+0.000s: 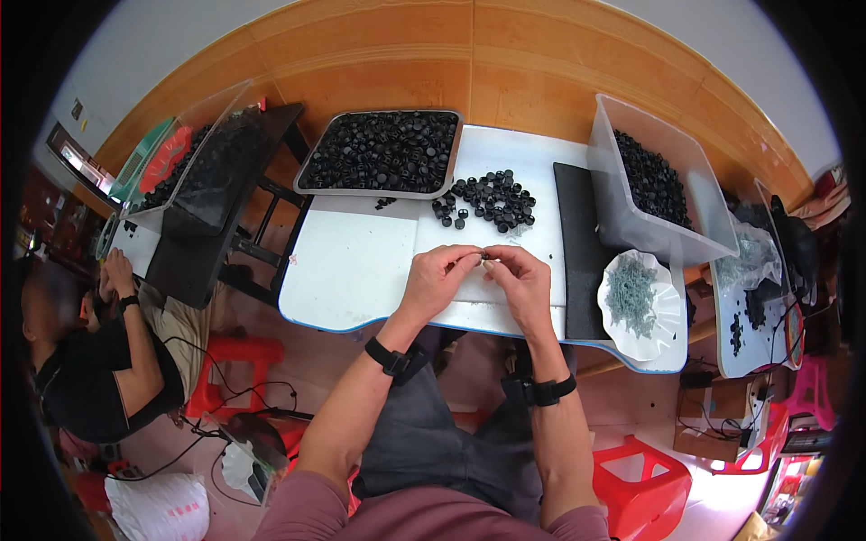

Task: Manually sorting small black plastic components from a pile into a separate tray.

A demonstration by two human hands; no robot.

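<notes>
My left hand [443, 276] and my right hand [521, 278] meet over the near part of the white table. Both are closed in a pinch, fingertips together around a small black part [485, 256]. Most of that part is covered by the fingers, so its exact kind does not show. Just beyond my hands lies a loose heap of small black round caps [505, 203]. A few pale thin bits [518, 232] lie at the heap's near side. To the right, a white fluted dish [667, 311] holds a tangle of thin grey-green pieces [631, 296].
A metal tray [311, 191] full of black caps stands at the back left. On a black mat [577, 261] at the right sits a clear plastic bin [658, 233] of black parts. A co-worker [117, 361] works at the far left. Red stools [645, 491] stand below.
</notes>
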